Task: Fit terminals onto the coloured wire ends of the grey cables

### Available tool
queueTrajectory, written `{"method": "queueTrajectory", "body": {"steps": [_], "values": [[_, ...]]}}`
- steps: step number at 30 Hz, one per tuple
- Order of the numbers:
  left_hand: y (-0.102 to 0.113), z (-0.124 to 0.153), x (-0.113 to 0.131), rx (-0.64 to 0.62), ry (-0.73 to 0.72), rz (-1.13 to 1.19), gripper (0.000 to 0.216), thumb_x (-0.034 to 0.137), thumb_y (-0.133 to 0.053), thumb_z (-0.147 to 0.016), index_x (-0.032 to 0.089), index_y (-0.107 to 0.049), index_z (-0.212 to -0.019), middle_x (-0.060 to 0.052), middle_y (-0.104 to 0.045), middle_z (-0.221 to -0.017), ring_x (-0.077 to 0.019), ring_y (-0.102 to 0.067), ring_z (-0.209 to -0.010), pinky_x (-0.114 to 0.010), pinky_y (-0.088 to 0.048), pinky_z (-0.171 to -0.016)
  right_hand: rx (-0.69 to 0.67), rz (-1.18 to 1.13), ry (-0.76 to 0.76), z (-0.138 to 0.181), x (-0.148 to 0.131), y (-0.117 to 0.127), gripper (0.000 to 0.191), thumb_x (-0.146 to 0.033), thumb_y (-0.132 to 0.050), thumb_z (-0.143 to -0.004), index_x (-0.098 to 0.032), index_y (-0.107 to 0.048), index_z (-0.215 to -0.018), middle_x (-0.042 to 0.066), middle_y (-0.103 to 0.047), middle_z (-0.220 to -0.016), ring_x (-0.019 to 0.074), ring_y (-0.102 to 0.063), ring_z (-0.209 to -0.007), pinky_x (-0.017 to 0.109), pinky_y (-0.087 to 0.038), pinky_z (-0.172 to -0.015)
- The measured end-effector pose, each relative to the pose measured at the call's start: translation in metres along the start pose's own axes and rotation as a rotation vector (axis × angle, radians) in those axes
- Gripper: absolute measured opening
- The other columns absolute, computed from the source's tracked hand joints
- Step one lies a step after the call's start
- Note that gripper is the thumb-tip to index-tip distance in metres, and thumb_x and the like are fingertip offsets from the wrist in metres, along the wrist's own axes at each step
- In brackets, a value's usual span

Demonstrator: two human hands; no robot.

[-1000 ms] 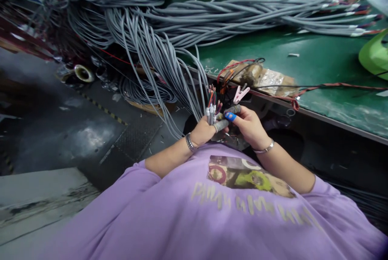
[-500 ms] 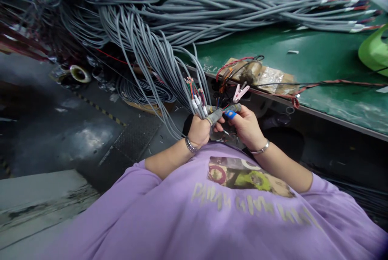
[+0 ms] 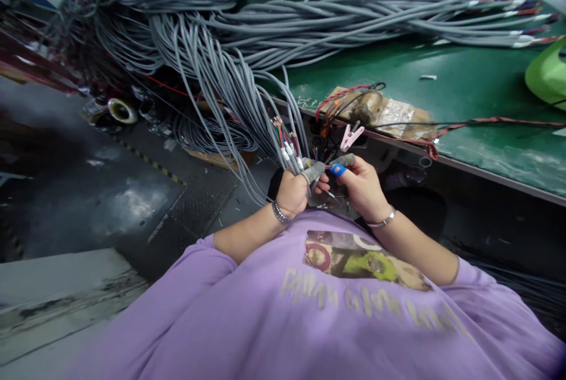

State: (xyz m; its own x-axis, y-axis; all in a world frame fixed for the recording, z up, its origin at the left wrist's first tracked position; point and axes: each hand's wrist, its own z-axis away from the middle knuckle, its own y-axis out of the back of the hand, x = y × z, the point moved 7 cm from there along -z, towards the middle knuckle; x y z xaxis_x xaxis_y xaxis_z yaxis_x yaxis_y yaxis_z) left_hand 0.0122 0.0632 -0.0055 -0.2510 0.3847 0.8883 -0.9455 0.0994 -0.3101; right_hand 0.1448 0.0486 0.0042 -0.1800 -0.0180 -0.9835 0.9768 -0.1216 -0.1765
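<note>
Stripped cable ends [image 3: 287,145] sit clamped in the left hand's [image 3: 292,192] fist, now leaning away to its left rather than upright. Just beside it, the right hand [image 3: 363,188] pinches fine coloured wires [image 3: 326,161] between covered fingertips [image 3: 338,169], one strand apparently singled out. Beyond lie a pink clip [image 3: 351,136], the grey cable bundle [image 3: 230,67] and the green bench [image 3: 464,91].

Head camera, looking steeply down, close above hands [image 3: 329,185].

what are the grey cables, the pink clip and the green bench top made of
Grey round cables: flexible plastic sheath, matt, probably PVC; they bend in loose loops, coloured cores showing at the ends. Small pink clip: looks like moulded plastic. Green bench top: likely rubber matting, dull and scuffed.
</note>
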Motion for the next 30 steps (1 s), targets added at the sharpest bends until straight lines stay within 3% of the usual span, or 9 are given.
{"method": "queueTrajectory", "body": {"steps": [6,13,16,20,30], "values": [[0.004,0.001,0.003,0.026,-0.056,-0.022,0.035,0.045,-0.079,-0.068,0.016,-0.060,-0.068,0.002,-0.063,-0.057,-0.0064,-0.056,-0.043,-0.018,-0.035,-0.041,-0.034,0.024,0.013,0.003,0.007,0.005,0.030,-0.045,-0.081,-0.070,-0.020,-0.067,-0.078,0.001,-0.067,-0.074,0.0140,-0.057,-0.067,0.030,-0.051,-0.066],[-0.003,0.004,0.005,-0.039,-0.022,-0.119,0.039,0.047,-0.081,-0.065,0.016,-0.058,-0.065,0.002,-0.063,-0.056,-0.0067,-0.054,-0.041,-0.019,-0.033,-0.040,-0.137,-0.028,-0.056,-0.008,0.003,0.001,0.040,-0.050,-0.080,-0.071,-0.019,-0.067,-0.093,0.001,-0.068,-0.084,0.0119,-0.057,-0.069,0.025,-0.047,-0.059],[-0.005,0.004,0.004,-0.046,-0.021,-0.126,0.040,0.048,-0.083,-0.063,0.016,-0.058,-0.065,0.001,-0.063,-0.054,-0.0076,-0.055,-0.041,-0.019,-0.033,-0.039,-0.155,-0.045,-0.059,-0.012,-0.003,-0.006,0.040,-0.046,-0.086,-0.065,-0.019,-0.067,-0.087,0.000,-0.067,-0.075,0.0115,-0.057,-0.064,0.025,-0.048,-0.059],[-0.004,0.004,0.000,-0.027,-0.002,-0.144,0.040,0.046,-0.084,-0.061,0.016,-0.058,-0.064,0.000,-0.064,-0.054,-0.0081,-0.056,-0.041,-0.019,-0.034,-0.039,-0.141,-0.078,-0.089,-0.011,-0.004,-0.011,0.038,-0.048,-0.085,-0.066,-0.019,-0.063,-0.077,-0.004,-0.060,-0.059,0.0102,-0.053,-0.051,0.026,-0.046,-0.051],[-0.009,0.004,0.000,-0.042,-0.047,-0.090,0.041,0.050,-0.081,-0.066,0.015,-0.060,-0.065,0.000,-0.065,-0.056,-0.0079,-0.058,-0.045,-0.018,-0.036,-0.042,-0.134,-0.271,-0.149,-0.002,-0.008,-0.024,0.043,-0.055,-0.078,-0.075,-0.022,-0.050,-0.079,-0.009,-0.051,-0.047,0.0097,-0.050,-0.041,0.024,-0.037,-0.043]]}}
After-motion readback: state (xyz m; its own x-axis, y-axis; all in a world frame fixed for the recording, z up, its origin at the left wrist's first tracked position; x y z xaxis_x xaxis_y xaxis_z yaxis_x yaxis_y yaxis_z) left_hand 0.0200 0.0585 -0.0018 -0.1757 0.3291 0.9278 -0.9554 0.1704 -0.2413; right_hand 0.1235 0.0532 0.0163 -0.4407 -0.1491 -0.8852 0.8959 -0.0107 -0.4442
